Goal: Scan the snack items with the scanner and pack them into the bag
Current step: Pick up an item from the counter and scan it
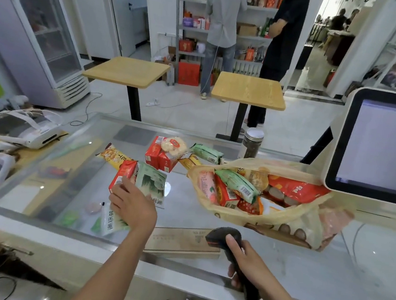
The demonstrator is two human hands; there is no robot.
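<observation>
My right hand grips a black handheld scanner near the counter's front edge. My left hand lies on top of a pale green snack packet beside a red box and another green packet; its fingers reach over the packets. An open yellowish plastic bag sits to the right, holding several snacks, among them a green bar and a red sausage pack. More loose snacks lie farther back: red boxes, a rice cracker pack, a yellow pack.
A glass counter carries everything. A checkout screen stands at the right, a jar behind the bag, a white printer at the left. Two wooden tables and two people at shelves are beyond the counter.
</observation>
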